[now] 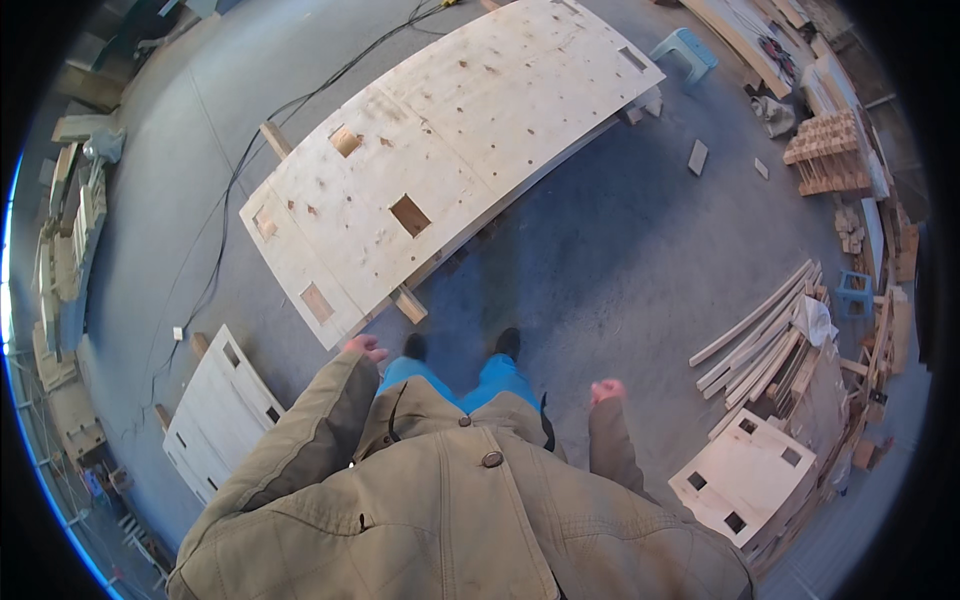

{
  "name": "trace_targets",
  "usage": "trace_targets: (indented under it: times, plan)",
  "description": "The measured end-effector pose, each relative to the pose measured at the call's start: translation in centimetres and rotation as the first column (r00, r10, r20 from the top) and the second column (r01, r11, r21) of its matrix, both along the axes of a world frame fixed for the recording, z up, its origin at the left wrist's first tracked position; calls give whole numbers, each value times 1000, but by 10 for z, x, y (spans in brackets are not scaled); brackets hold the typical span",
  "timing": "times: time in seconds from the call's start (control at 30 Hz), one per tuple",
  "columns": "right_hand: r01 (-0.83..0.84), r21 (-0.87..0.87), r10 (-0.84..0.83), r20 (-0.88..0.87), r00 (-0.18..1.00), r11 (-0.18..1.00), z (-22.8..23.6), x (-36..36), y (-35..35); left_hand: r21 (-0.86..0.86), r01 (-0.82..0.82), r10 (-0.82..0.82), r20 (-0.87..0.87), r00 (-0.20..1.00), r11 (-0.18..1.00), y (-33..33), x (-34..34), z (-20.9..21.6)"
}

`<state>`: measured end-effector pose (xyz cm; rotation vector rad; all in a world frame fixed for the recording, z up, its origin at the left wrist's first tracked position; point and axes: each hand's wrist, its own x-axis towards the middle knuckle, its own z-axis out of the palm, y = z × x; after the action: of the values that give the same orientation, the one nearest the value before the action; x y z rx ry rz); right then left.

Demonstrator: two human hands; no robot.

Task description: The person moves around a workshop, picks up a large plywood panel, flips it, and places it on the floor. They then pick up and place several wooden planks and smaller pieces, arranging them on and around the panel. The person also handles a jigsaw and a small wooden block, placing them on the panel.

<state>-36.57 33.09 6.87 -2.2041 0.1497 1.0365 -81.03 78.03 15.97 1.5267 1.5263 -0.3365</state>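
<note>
- Just ahead of the left hand (pixel 366 347) lies the near corner of the large pale panel (pixel 450 150); whether they touch, I cannot tell. Good handling, I judge, calls for fingers on its solid rim, clear of the cut openings, both hands spread along the edge.
- At that corner, the left arm reaches forward, fingers apparently bent; how wide they stand is too small to tell.
- Ahead and right of the left hand, a wood block (pixel 410 306) juts from under the panel.
- Well apart from the panel, the right hand (pixel 607 390) sits out sideways, curled narrow, nothing visible in it.
- Farther right of that hand lies a square-holed board (pixel 743 477).
</note>
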Motion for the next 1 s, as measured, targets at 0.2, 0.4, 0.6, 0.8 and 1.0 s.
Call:
trace_targets:
  times: [0.2,0.4,0.6,0.8,1.0]
  plan:
    - [19,-95,-21,-21,1000,995,77,131,111,-71,-151,156,72,985,986,-29,92,-6]
    - [-129,-138,123,-50,991,982,91,175,133,-145,-309,313,11,950,940,-17,162,-45]
    - [-222,-368,173,-162,971,903,101,223,111,-213,-532,555,64,829,820,13,232,-102]
    - [-287,-272,240,-195,951,918,54,312,204,-312,-673,718,44,694,670,56,258,-108]
    - [-220,-125,172,-313,934,967,-32,373,394,-344,-893,951,-8,310,289,77,277,-120]
